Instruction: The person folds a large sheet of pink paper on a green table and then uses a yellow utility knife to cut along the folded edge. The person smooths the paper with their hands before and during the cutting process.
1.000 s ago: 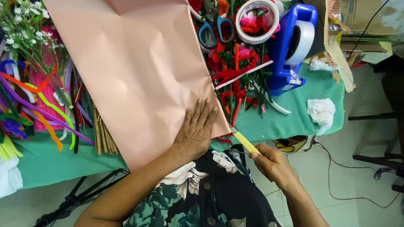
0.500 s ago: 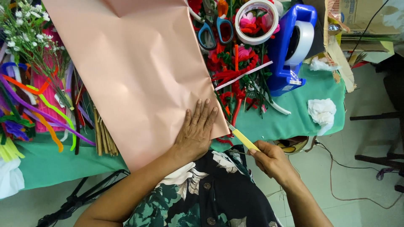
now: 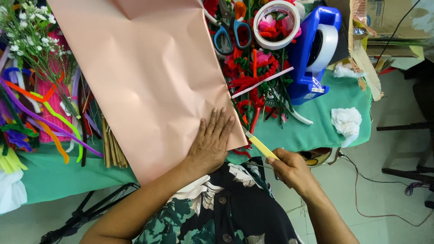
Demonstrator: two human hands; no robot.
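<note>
Two bare hands worked at the near edge of a bench (image 3: 325,131) draped in green cloth. The left hand (image 3: 211,143) lay flat and open, fingers spread, pressing down the lower right corner of a large sheet of pale pink paper (image 3: 149,81) that ran diagonally across the bench and overhung its front edge. The right hand (image 3: 289,168) was closed around the yellow handle of a utility knife (image 3: 258,145), its tip at the paper's right edge, just beside the left hand's fingertips. Right of the sheet lay a heap of red and pink pipe-cleaner flowers (image 3: 253,77), with blue-handled scissors (image 3: 230,34) and a roll of white tape (image 3: 276,25) on top. A blue tape dispenser (image 3: 312,54) stood beside them, and a crumpled white tissue (image 3: 346,122) lay near the bench's right end. Left of the sheet were coloured pipe cleaners (image 3: 45,117), thin wooden sticks (image 3: 110,147) and a sprig of small white flowers (image 3: 31,36).
</note>
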